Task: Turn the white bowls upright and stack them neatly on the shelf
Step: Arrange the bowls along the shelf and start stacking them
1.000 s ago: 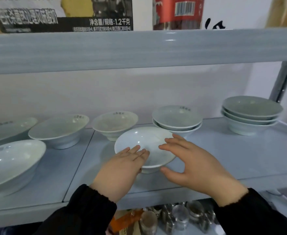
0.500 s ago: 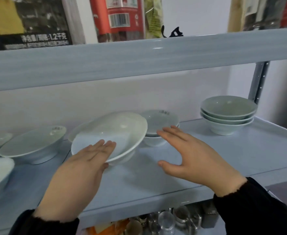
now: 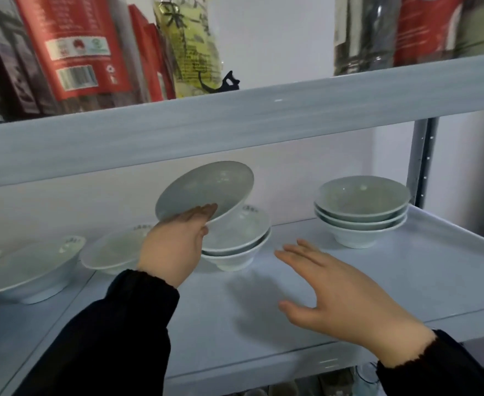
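Note:
My left hand [image 3: 175,247] grips a white bowl [image 3: 206,190] by its near rim and holds it tilted in the air, just above a stack of two upright bowls [image 3: 240,238] at the middle of the shelf [image 3: 306,318]. My right hand [image 3: 332,295] hovers open over the bare shelf to the right of that stack, holding nothing. A stack of three upright bowls [image 3: 362,207] stands at the back right. Two more bowls sit to the left, one [image 3: 112,250] partly hidden by my left hand and one [image 3: 29,267] tilted near the left edge.
The upper shelf board [image 3: 235,130] runs low across the view, close above the lifted bowl, and carries red and yellow food packages [image 3: 72,44]. A metal upright post [image 3: 423,158] stands at the right. Glass jars [image 3: 363,378] show on the level below.
My left hand has lifted the bowl off the shelf and carried it right, over the two-bowl stack. My right hand has let go and stays open to the right.

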{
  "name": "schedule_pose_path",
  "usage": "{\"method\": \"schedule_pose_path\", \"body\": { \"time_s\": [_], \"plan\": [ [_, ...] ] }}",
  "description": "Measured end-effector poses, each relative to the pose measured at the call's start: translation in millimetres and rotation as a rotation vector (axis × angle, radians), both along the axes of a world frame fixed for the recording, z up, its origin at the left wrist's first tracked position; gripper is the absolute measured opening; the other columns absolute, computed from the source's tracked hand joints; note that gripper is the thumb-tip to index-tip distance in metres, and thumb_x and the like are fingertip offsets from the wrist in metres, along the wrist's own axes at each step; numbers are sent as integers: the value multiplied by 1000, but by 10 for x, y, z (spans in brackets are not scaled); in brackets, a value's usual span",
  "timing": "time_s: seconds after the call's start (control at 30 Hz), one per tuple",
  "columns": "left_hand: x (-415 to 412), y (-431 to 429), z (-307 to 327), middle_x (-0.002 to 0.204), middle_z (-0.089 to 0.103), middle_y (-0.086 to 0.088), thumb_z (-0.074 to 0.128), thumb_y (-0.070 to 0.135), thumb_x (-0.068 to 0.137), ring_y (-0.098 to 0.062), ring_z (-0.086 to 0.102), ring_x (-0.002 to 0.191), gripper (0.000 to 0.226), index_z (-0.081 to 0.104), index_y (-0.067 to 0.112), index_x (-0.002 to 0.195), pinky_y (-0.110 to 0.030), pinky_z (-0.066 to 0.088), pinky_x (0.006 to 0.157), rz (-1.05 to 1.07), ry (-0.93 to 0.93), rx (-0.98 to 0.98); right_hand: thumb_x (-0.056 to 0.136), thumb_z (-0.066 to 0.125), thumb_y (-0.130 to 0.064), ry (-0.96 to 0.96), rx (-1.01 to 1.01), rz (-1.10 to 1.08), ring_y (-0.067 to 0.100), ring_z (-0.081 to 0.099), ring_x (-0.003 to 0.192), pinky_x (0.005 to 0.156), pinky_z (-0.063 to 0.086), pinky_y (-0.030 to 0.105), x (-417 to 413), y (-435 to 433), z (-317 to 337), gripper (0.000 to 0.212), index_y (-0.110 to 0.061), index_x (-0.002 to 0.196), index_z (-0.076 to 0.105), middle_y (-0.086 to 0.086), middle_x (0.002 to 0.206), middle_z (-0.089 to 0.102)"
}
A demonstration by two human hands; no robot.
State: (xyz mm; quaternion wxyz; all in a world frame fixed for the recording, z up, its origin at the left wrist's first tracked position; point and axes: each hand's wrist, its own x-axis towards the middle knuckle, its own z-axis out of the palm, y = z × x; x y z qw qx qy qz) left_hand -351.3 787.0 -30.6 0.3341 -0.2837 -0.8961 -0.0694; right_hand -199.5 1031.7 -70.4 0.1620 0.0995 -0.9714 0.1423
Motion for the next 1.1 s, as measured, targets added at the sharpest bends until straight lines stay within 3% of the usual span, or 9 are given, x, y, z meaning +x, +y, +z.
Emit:
{"method": "schedule_pose_path", "body": {
  "time_s": [0.17, 0.43, 0.53, 0.6, 0.7, 0.77, 0.87, 0.97, 1.1],
  "plan": [
    [-176, 276, -162, 115, 72, -2, 71, 5, 81, -31, 71, 90, 50, 66, 24, 127, -35, 56, 71, 1, -67, -41, 75, 35, -75, -15, -13, -11, -6, -2, 150, 115, 15, 14, 59, 268, -52, 88, -44, 155, 18, -25, 163, 14],
    [-267, 357, -347, 126, 66, 0, 45, 15, 91, -25, 62, 112, 44, 62, 26, 130, -33, 47, 93, -34, -266, 12, 87, 49, -67, -8, -29, -38, -5, 5, 150, 116, 17, 16, 111, 461, -125, 79, -42, 156, 19, -24, 162, 16],
    [-245, 365, -368, 103, 72, 0, 33, 30, 84, -24, 65, 95, 43, 69, 24, 108, -32, 49, 80, -99, -292, 28, 87, 49, -67, -11, -36, -31, -5, 6, 150, 117, 20, 18, 97, 492, -188, 78, -42, 155, 21, -24, 162, 19],
    [-213, 401, -381, 74, 62, 1, 31, 37, 82, -24, 60, 74, 28, 57, 25, 83, -34, 47, 63, -51, -303, -32, 87, 49, -67, -10, -37, -25, -5, 5, 150, 116, 19, 18, 87, 491, -212, 78, -43, 155, 20, -25, 162, 18],
    [-194, 432, -385, 64, 52, -1, 34, 37, 84, -25, 55, 66, 21, 44, 25, 71, -36, 41, 57, -29, -308, -27, 88, 49, -66, -25, -40, -8, -5, 3, 150, 117, 20, 19, 74, 456, -215, 77, -43, 156, 19, -26, 162, 16],
    [-225, 385, -386, 78, 62, 3, 33, 43, 85, -24, 61, 81, 27, 56, 30, 79, -34, 47, 67, -33, -318, -11, 88, 48, -66, -30, -45, 6, -5, 3, 150, 118, 22, 21, 50, 428, -226, 77, -42, 156, 20, -25, 162, 16],
    [-142, 228, -365, 125, 63, 2, 40, 47, 89, -20, 57, 116, 48, 60, 26, 127, -36, 47, 97, -54, -258, 53, 85, 45, -68, -22, -51, 32, -5, 5, 150, 120, 26, 25, -25, 373, -264, 78, -42, 155, 23, -24, 162, 20],
    [197, 39, -316, 128, 62, 3, 43, 45, 89, -18, 55, 119, 51, 57, 24, 133, -30, 40, 101, -71, -211, 106, 85, 44, -69, -35, -34, 61, -5, 4, 150, 118, 20, 20, -123, 261, -288, 78, -43, 155, 20, -26, 162, 18],
    [618, -312, -386, 124, 64, 8, 47, 52, 86, -14, 57, 117, 52, 58, 30, 132, -32, 46, 96, 35, -198, 129, 78, 32, -75, -42, -21, 147, -5, 6, 150, 113, 14, 13, -318, -28, -280, 83, -47, 154, 20, -26, 161, 18]
  ]
}}
